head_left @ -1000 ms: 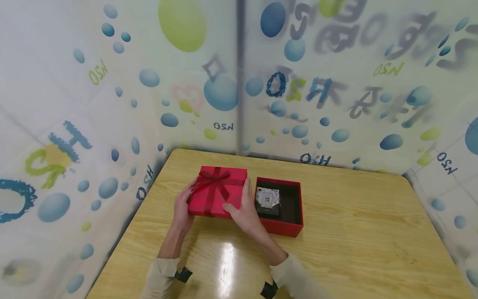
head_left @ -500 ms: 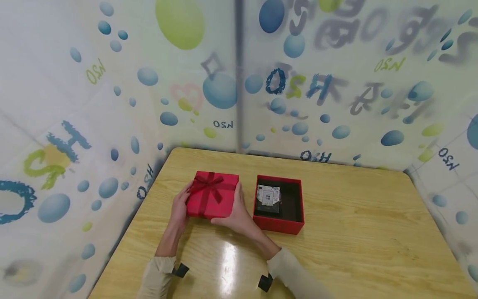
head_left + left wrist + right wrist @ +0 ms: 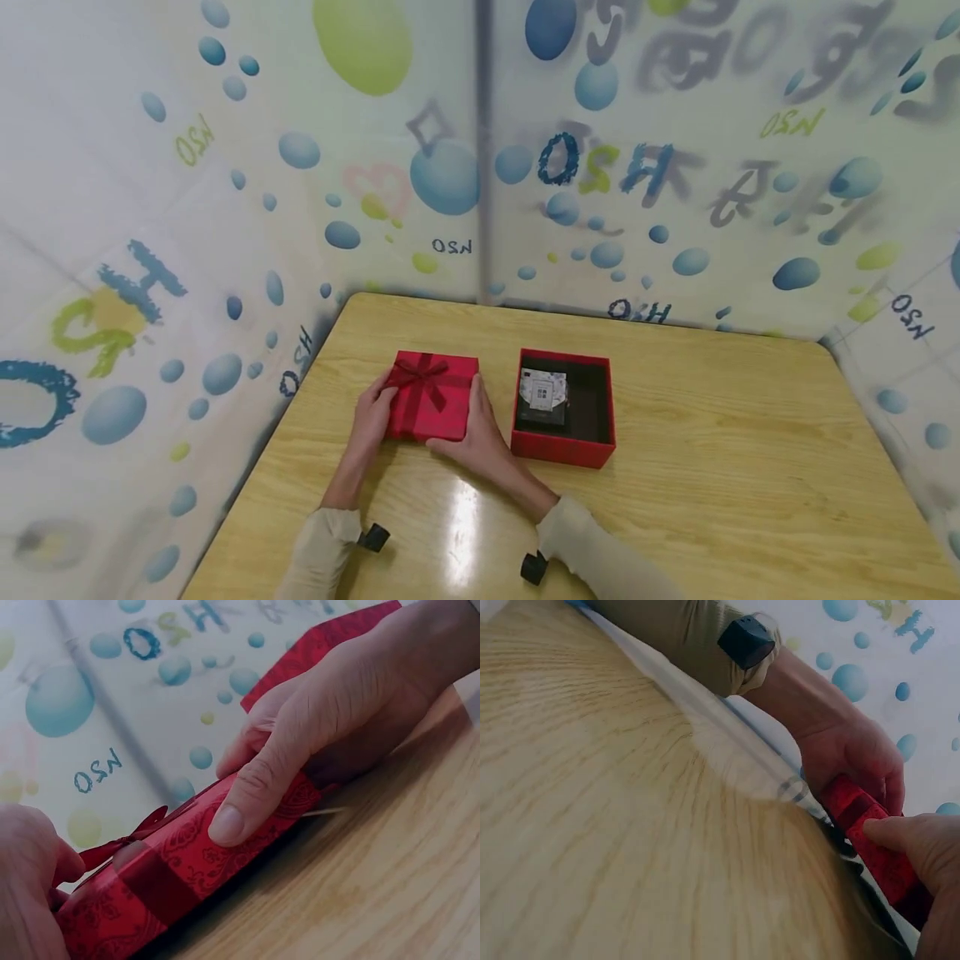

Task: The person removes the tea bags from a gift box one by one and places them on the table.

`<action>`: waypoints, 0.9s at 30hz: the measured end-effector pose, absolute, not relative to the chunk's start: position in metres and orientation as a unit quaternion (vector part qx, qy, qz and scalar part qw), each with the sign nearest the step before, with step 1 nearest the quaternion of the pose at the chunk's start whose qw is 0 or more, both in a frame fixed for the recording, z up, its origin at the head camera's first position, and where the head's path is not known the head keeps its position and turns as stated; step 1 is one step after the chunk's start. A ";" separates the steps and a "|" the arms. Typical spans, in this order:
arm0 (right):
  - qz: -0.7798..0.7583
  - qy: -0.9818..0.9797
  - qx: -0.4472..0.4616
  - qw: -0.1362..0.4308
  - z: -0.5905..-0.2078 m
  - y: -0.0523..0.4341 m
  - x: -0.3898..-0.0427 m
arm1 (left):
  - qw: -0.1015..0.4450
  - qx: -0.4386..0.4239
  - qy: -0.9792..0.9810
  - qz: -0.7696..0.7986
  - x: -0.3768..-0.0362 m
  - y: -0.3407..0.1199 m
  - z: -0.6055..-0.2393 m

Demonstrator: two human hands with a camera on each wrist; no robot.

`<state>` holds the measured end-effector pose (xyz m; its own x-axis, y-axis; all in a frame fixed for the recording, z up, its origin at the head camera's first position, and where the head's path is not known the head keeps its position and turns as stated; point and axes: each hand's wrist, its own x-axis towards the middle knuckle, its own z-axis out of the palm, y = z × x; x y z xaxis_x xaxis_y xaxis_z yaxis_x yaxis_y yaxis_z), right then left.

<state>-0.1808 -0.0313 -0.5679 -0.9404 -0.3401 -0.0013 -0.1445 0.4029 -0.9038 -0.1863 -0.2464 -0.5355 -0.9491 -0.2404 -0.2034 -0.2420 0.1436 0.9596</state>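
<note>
A red gift box lid [image 3: 453, 390] with a dark red ribbon and bow is between my two hands, flat and low over the table. My left hand [image 3: 372, 414] grips its left side. My right hand [image 3: 483, 442] holds the right side, its thumb along the front wall, which bears a floral pattern in the left wrist view. To the right stands the open red gift box [image 3: 564, 451] with a dark interior. In its left half sits a small black box [image 3: 542, 393] with a pale printed label.
The wooden table [image 3: 720, 467] extends widely to the right and toward me, with a bright reflection near the front. Walls [image 3: 630, 217] printed with blue and green bubbles stand close behind and left of the table.
Both hands have brought the lid left and down, away from the open box, to just over the tabletop. My right thumb has shifted from the lid's top to its front wall.
</note>
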 end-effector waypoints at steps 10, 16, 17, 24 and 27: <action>-0.480 0.861 -0.154 0.061 -0.574 -0.032 -0.184 | 0.007 -0.131 0.827 0.547 -0.192 -0.240 -0.539; -0.457 0.871 -0.162 0.073 -0.574 -0.034 -0.187 | 0.006 -0.118 0.843 0.525 -0.194 -0.242 -0.541; -0.455 0.872 -0.165 0.074 -0.573 -0.035 -0.187 | 0.006 -0.118 0.844 0.524 -0.194 -0.242 -0.542; -0.444 0.875 -0.180 0.066 -0.571 -0.034 -0.187 | -0.002 -0.115 0.845 0.522 -0.193 -0.242 -0.546; -0.444 0.875 -0.183 0.062 -0.570 -0.034 -0.186 | -0.001 -0.120 0.840 0.529 -0.192 -0.242 -0.546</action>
